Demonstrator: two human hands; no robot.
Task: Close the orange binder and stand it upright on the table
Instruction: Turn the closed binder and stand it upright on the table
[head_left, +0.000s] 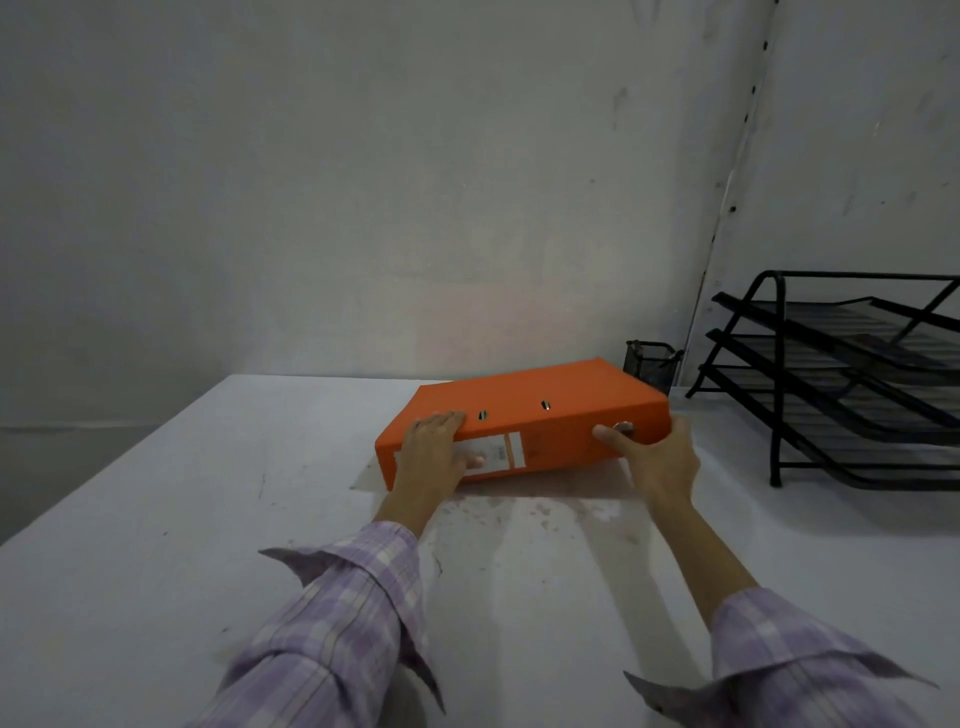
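- Orange binder (524, 421) closed, lying flat on white table (156, 519), spine twd camera.
- L hand (434, 452) grips spine's left end, over label.
- R hand (657, 457) clasps right end, thumb by ring hole.
- Black tray rack (831, 379) well to the right.

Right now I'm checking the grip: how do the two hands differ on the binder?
The left hand lies over the label end of the binder, fingers on the top cover; the right hand wraps the other end, thumb by the spine's metal ring. Both hold the closed binder, which is not yet upright.

lilac plaid sleeves (332, 623), cuffs unbuttoned
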